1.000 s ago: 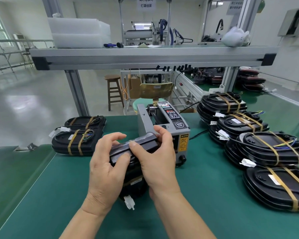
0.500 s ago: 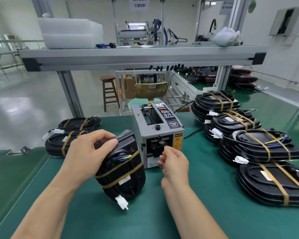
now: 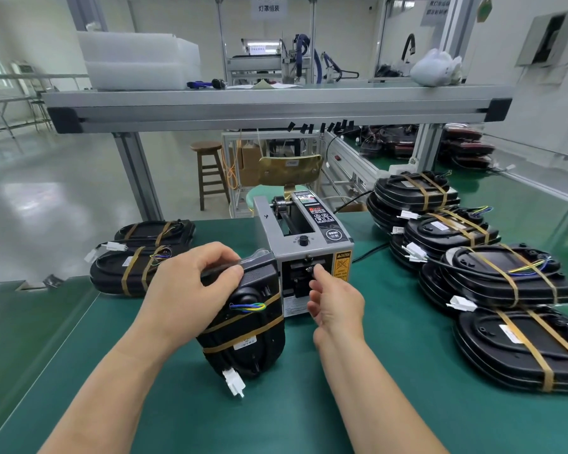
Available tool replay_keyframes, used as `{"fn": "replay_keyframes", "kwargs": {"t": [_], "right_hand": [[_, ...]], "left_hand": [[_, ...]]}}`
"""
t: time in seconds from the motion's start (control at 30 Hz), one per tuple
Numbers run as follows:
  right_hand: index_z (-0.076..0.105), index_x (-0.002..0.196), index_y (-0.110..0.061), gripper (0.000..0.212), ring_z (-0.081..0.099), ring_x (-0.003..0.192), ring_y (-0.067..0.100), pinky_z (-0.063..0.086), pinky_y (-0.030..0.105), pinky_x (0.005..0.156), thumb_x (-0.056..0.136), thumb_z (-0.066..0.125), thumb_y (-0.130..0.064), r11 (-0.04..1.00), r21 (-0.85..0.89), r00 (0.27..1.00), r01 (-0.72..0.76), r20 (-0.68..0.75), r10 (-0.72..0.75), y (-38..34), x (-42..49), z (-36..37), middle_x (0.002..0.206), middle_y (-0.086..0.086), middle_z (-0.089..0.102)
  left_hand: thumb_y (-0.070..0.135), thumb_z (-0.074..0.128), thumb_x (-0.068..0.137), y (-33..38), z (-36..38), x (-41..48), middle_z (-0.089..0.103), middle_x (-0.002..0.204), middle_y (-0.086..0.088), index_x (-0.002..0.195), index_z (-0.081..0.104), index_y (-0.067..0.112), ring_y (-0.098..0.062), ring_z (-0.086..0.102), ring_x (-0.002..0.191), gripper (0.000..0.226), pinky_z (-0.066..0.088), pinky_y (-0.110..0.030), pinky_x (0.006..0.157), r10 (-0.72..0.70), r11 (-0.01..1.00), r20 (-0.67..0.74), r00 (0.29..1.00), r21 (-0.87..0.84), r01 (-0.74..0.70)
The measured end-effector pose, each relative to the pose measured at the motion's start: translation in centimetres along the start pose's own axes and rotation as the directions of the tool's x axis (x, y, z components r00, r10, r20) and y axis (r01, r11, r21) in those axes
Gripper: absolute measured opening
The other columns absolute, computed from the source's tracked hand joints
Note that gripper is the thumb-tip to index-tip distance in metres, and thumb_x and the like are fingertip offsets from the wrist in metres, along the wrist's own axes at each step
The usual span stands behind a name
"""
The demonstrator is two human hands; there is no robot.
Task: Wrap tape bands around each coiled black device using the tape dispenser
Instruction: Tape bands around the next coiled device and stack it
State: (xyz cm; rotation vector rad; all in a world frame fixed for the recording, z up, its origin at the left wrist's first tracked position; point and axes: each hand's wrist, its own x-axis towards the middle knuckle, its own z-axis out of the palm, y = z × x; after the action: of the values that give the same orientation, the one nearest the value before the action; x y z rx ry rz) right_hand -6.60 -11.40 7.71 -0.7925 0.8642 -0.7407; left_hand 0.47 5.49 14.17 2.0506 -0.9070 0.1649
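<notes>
At 6 o'clock, nearest, 2 bare forearms reaching over the green worktop (image 3: 309,417). Just beyond, close to centre, the coiled black device (image 3: 248,326), standing on edge on the worktop and tilted. Already bound by 2 tan tape bands across its middle. Blue, yellow and green wires showing above the bands, and a white connector (image 3: 234,383) hanging at the lower end. Gripped at the top by the left hand (image 3: 191,290), fingers and thumb curled round the upper rim.

At 3 o'clock of the device, the right hand (image 3: 336,299), thumb and forefinger drawn narrow at the outlet slot of the tape dispenser (image 3: 304,244). Cannot tell whether a strip of tape sits between them. Dispenser grey, just beside the device's top at its 1 o'clock, with a yellow caution label on the front and a black knob above.

At 9 o'clock, 2 more banded devices (image 3: 135,270) lying flat near the worktop's left edge. From 4 to 2 o'clock, stacks of banded devices (image 3: 505,280) in a row.

Farther off at 12 o'clock, a wooden stool (image 3: 210,172) on the floor, then an aluminium shelf (image 3: 276,106) overhead. On it, translucent boxes (image 3: 141,60) at 11 o'clock and a white bag (image 3: 435,72) at 1 o'clock.
</notes>
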Motion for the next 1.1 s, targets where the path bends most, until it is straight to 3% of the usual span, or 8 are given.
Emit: {"fn": "replay_keyframes", "kwargs": {"t": [0.17, 0.23, 0.4, 0.53, 0.63, 0.8, 0.93, 1.1], "right_hand": [[0.063, 0.074, -0.009, 0.017, 0.047, 0.05, 0.007, 0.041, 0.015, 0.041, 0.089, 0.068, -0.005, 1.0, -0.013, 1.0, 0.011, 0.015, -0.011, -0.2, -0.1, 0.2, 0.063, 0.001, 0.057], [0.061, 0.071, -0.009, 0.02, 0.045, 0.049, 0.007, 0.04, 0.015, 0.041, 0.089, 0.067, -0.005, 0.999, -0.036, 1.0, 0.013, 0.0, -0.013, -0.2, -0.2, 0.1, 0.061, 0.001, 0.055], [0.062, 0.072, -0.011, 0.019, 0.045, 0.05, 0.006, 0.04, 0.014, 0.041, 0.09, 0.069, -0.008, 0.999, 0.039, 0.999, -0.016, 0.032, 0.014, -0.3, -1.4, -0.8, 0.06, -0.002, 0.055], [0.065, 0.076, -0.013, 0.014, 0.047, 0.047, 0.002, 0.04, 0.013, 0.043, 0.089, 0.07, -0.009, 0.993, 0.119, 0.989, 0.01, 0.146, -0.028, -1.3, -3.6, -0.8, 0.054, -0.007, 0.058], [0.065, 0.073, -0.015, 0.017, 0.047, 0.046, 0.002, 0.041, 0.013, 0.044, 0.088, 0.07, -0.01, 0.99, 0.137, 0.977, 0.033, 0.204, -0.06, -2.5, -5.1, -0.7, 0.056, -0.007, 0.059], [0.069, 0.067, -0.017, 0.018, 0.052, 0.052, 0.002, 0.043, 0.019, 0.059, 0.084, 0.073, -0.011, 0.989, 0.136, 0.973, 0.054, 0.215, -0.083, -3.3, -6.9, -0.5, 0.059, -0.01, 0.063], [0.068, 0.074, -0.011, 0.016, 0.059, 0.045, -0.004, 0.041, 0.009, 0.039, 0.087, 0.068, -0.002, 0.98, 0.197, 0.966, 0.021, 0.248, -0.071, -3.1, -8.3, 0.0, 0.055, -0.009, 0.067], [0.072, 0.093, 0.002, 0.011, 0.067, 0.055, 0.007, 0.047, 0.013, 0.044, 0.092, 0.062, -0.001, 0.969, 0.245, 0.955, -0.026, 0.292, -0.049, -2.3, -9.1, 0.5, 0.071, 0.006, 0.075]], "left_hand": [[0.039, 0.068, 0.084, 0.6, 0.3, -0.3, 0.068, 0.079, 0.022, 0.079, 0.066, 0.032, -0.002, 0.063, 0.082, 0.009, 0.047, -0.02, 0.073, 0.027, 0.999, -0.008, 1.0, 0.041, -0.027], [0.033, 0.072, 0.085, 0.7, 0.3, -0.3, 0.068, 0.078, 0.022, 0.078, 0.066, 0.031, -0.003, 0.062, 0.082, 0.01, 0.045, -0.017, 0.07, 0.03, 0.998, -0.012, 0.999, 0.05, -0.029], [0.042, 0.056, 0.081, 1.8, -0.2, -0.3, 0.062, 0.076, 0.01, 0.076, 0.062, 0.025, -0.011, 0.057, 0.083, 0.018, 0.043, -0.035, 0.076, 0.085, 0.982, 0.014, 0.996, 0.167, -0.086], [0.032, 0.058, 0.086, 2.7, 0.0, -0.3, 0.06, 0.076, 0.007, 0.078, 0.057, 0.022, -0.017, 0.056, 0.077, 0.013, 0.047, -0.04, 0.074, 0.096, 0.966, 0.044, 0.994, 0.236, -0.104], [0.025, 0.06, 0.087, 3.0, 0.4, -0.5, 0.061, 0.083, 0.01, 0.088, 0.058, 0.025, -0.016, 0.057, 0.083, 0.003, 0.047, -0.039, 0.076, 0.088, 0.962, 0.031, 0.996, 0.258, -0.093], [0.019, 0.062, 0.087, 3.2, 0.4, -0.8, 0.064, 0.086, 0.016, 0.102, 0.06, 0.03, -0.016, 0.061, 0.088, 0.02, 0.047, -0.036, 0.08, 0.089, 0.975, 0.019, 0.996, 0.205, -0.09], [0.019, 0.064, 0.086, 3.3, 0.4, -0.8, 0.064, 0.087, 0.011, 0.098, 0.063, 0.029, -0.016, 0.06, 0.085, 0.016, 0.049, -0.04, 0.079, 0.111, 0.971, 0.032, 0.993, 0.211, -0.115], [0.021, 0.063, 0.086, 3.4, 0.3, -1.1, 0.062, 0.082, 0.011, 0.102, 0.061, 0.03, -0.016, 0.059, 0.08, 0.018, 0.049, -0.039, 0.075, 0.142, 0.965, 0.033, 0.989, 0.218, -0.146]]}}
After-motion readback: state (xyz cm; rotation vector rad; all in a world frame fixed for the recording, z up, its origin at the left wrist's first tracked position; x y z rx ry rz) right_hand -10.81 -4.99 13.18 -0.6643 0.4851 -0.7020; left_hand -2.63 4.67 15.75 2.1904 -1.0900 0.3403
